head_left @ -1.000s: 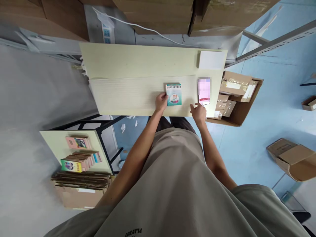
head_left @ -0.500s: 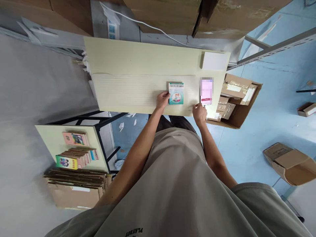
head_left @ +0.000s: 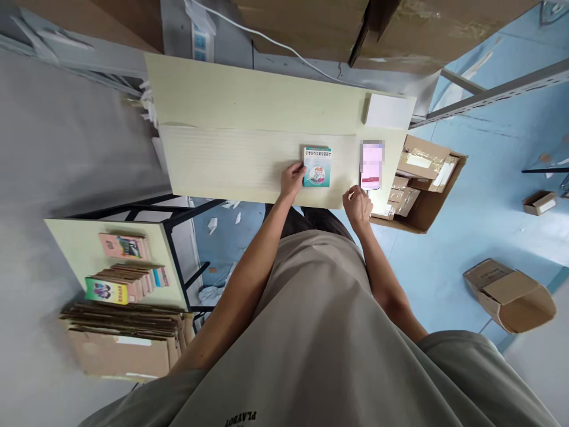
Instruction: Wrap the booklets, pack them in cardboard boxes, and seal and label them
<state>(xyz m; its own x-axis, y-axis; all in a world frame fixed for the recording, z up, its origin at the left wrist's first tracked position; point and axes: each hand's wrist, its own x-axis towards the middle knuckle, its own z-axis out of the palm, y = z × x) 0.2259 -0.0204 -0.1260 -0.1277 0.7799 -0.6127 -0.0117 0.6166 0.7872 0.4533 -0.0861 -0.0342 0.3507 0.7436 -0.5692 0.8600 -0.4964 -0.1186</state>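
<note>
A small teal book (head_left: 317, 167) with a cartoon child on its cover lies on the pale yellow table (head_left: 267, 89). My left hand (head_left: 292, 181) is closed at the book's left edge, thumb and fingers pinching its side. A phone (head_left: 370, 172) with a pink, partly blurred screen rests to the right of the book. Just below the phone's lower left corner is my right hand (head_left: 357, 205), its fingers curled in. Whether anything sits inside those fingers is hidden.
A white box (head_left: 387, 111) stands at the table's far right corner. An open carton (head_left: 427, 210) holding smaller boxes adjoins the right side. Lower left, a side table (head_left: 71, 243) bears several books (head_left: 128, 283), with flattened cardboard (head_left: 124, 350) beside it. Large cartons (head_left: 306, 29) line the back.
My right hand has shifted slightly left, away from the phone's lower edge, and its fingers have curled in. My left hand stays at the book. The view has moved a little.
</note>
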